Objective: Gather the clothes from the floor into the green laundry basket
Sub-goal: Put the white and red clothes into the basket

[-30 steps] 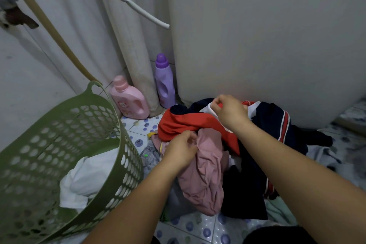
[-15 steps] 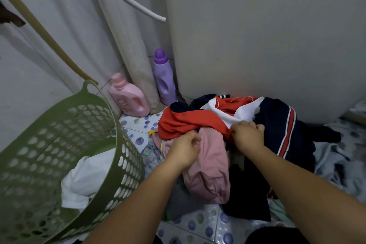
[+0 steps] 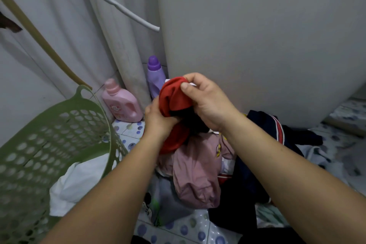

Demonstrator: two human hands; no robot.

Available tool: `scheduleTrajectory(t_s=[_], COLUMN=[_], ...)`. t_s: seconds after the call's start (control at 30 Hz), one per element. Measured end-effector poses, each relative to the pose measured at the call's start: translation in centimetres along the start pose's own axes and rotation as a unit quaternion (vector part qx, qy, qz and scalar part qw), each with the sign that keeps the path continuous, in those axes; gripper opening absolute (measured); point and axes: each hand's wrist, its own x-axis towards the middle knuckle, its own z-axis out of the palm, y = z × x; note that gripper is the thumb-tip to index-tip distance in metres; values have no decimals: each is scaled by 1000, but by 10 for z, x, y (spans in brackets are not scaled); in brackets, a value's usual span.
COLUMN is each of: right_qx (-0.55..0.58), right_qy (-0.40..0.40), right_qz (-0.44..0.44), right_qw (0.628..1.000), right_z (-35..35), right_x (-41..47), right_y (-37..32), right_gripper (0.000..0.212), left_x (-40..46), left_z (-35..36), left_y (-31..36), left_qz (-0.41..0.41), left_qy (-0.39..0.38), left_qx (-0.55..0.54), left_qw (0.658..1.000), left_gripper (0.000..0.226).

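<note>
Gripping red garment (image 3: 174,97) between both hands, above pile (image 3: 198,174)

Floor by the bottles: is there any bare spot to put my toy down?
Yes, a small patch of dotted tiles shows between the green basket, the pink bottle and the clothes pile. Another bare strip of tiles lies at the bottom, below the pile. The middle is crowded with clothes, and both hands grip a red garment there.
</note>
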Motion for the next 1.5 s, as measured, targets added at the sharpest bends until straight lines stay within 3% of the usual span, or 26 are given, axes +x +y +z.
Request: scheduleTrajectory(t_s=[0.07,0.13,0.2,0.27,0.37,0.43,0.47,0.53,0.63,0.7,0.8,0.9,0.97,1.1,1.2,1.27,1.33,1.43,1.5], right_qx=[76,86,43,-72,-323,-417,-441,-468,-438,-384,-277,-354,-385,-269,-330,-393,-486,-560,-555], right_qy=[-26,-25,-7,13,4,-15,-22,-21,-31,-79,-137,-112,-117,-188,-131,-80,-67,-154,-218], right_qz=[7,14,5,-11,53,73,77,101,116,100,78,-25,-74,10,-31,-30,-5,73,114], right_qw=[997,996,999,997,945,906,894,878,891,914,948,928,912,945,934,916,871,811,794], right_z=[0,-4,-5,-11,-29,-32,-32,-18,8,33,75,121,148,176,171,155,134,110,102], right_x=[-3,-4,-3,1,2,0,-1,-4,0,6,10,15,14,11,15,19,23,21,19], right_y=[-8,-10,-12,-7,23,48,58,67,74,74,65,59,57,58,62,69,79,89,94], right_gripper=[14,21,18,12,87,132,143,145,151,144,69,33,19,21,20,23,39,86,112], left_x=[-2,-6,-8,-7,-9,-11,-12,-10,-7,-12,-21,-32,-41,-53,-54,-46,-51,-63,-71], left_z=[-17,-26,-32,-40,-59,-74,-81,-101,-132,-157,-193,-238,-264,-293,-298,-294,-278,-247,-229], left_y=[2,7,13,19,33,46,54,63,66,66,59,35,17,-27,-70,-100,-94,-72,-66], left_qz=[-16,-8,-12,-51,-88,-99,-108,-113,-124,-132,-136,-146,-158,-229,-296,-330,-346,-305,-246], left_qy=[-20,-25,6,40,71,92,99,114,104,114,149,222,257,320,372,347,270,145,-23], left_qx=[-62,-79,-123,-201,-295,-353,-390,-458,-530,-547,-573,-573,-575,-537,-481,-449,-431,-268,-147], left_qw=[998,997,992,977,949,926,909,875,833,819,794,776,760,746,737,754,788,902,958], left_gripper=[47,38,36,37,28,23,21,17,30,23,16,18,24,34,37,42,47,62,83])
